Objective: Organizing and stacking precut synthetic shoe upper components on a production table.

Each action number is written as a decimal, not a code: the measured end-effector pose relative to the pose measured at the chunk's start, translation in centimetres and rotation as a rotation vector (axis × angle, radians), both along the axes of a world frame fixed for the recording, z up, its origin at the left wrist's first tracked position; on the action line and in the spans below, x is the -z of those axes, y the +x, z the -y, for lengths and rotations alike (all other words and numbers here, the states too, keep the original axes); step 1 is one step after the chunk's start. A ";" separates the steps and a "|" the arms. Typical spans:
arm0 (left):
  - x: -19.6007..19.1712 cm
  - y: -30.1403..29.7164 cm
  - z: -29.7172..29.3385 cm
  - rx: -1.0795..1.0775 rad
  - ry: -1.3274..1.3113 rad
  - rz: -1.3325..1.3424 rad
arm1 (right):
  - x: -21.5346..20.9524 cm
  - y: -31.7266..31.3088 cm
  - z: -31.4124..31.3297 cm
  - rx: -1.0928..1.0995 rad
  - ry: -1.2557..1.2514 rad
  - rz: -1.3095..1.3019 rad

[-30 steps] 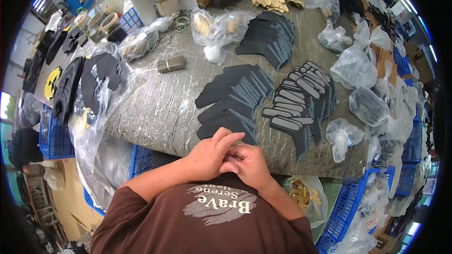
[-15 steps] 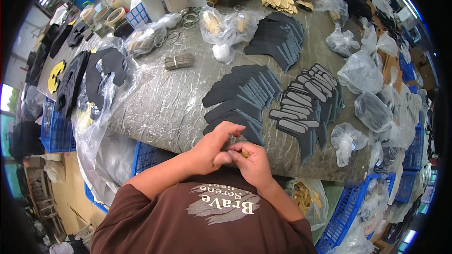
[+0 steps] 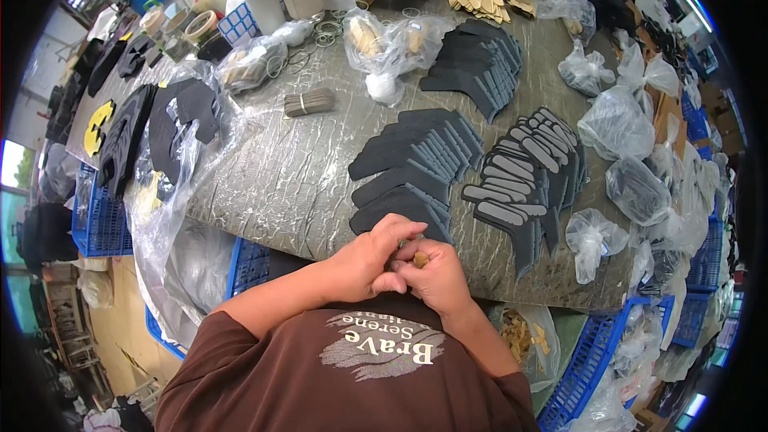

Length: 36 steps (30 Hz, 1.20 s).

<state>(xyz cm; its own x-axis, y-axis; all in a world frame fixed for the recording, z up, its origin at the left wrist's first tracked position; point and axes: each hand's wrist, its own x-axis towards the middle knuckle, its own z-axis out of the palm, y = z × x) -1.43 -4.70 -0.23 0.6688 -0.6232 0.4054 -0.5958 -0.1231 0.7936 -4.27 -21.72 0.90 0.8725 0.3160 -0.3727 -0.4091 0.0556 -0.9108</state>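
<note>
My two hands meet just in front of the table's near edge, close to my shirt. A small tan piece (image 3: 421, 258) shows at the bent fingers of my right hand (image 3: 438, 278), which is closed on it; its kind is too small to tell. My left hand (image 3: 364, 262) touches the right one, index finger stretched above it and thumb below, the two apart, with nothing visible held. Beyond my fingertips lies a fanned stack of dark fabric pieces (image 3: 400, 184) with grey-blue edges. To its right are similar dark pieces with grey oblong pads (image 3: 512, 172).
The grey table (image 3: 264, 184) also bears another dark stack (image 3: 472, 64), a banded bundle of strips (image 3: 310, 102), clear bags (image 3: 384, 52) and tan gloves (image 3: 478, 0). Knotted plastic bags (image 3: 616, 124) line the right side. Blue crates (image 3: 584, 368) stand below. A blurred person is at the far side.
My left index finger and thumb have come in closer around the right hand's fingers. Both hands have shifted slightly to the right in the view, as has the table. The stacks lie unchanged.
</note>
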 end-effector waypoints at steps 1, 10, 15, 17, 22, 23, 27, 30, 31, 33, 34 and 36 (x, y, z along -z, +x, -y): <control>0.0 -0.3 0.0 -0.016 -0.095 -0.161 | 0.3 -0.1 0.0 0.013 0.079 -0.080; -0.6 0.0 -0.7 -0.098 -0.180 -0.355 | 1.7 -0.1 0.4 0.027 0.797 -0.398; -1.4 0.4 -1.5 -0.062 -0.014 -0.163 | 2.3 -0.2 0.3 -0.019 0.826 -0.323; -1.5 0.5 -1.6 -0.081 0.034 -0.114 | 1.3 0.0 -0.3 0.221 0.589 -0.191; 1.3 0.9 -2.1 -0.335 0.045 -0.328 | 1.4 4.8 3.7 0.629 0.883 -0.034; 1.5 1.0 -2.3 -0.291 0.094 -0.382 | 1.4 5.4 5.0 0.576 0.764 0.055; 1.0 1.5 -3.7 0.016 0.160 -0.411 | 1.6 4.3 4.3 0.317 -0.166 0.486; 2.0 1.1 -4.8 -0.093 -0.014 -0.319 | 1.1 2.1 3.0 -0.023 -0.605 0.868; 1.9 0.7 -5.3 -0.094 -0.014 -0.323 | 1.4 1.2 2.6 -0.080 -0.665 0.883; 1.2 0.1 -5.8 -0.547 -0.131 -1.076 | 2.9 -0.2 2.1 -0.092 -0.770 0.980; 0.9 0.0 -5.2 -0.603 -0.172 -0.980 | 3.4 -0.7 2.0 -0.106 -0.871 1.084; 0.3 -0.1 -5.1 -0.600 -0.061 -0.944 | 3.5 -0.8 1.8 -0.095 -0.886 1.096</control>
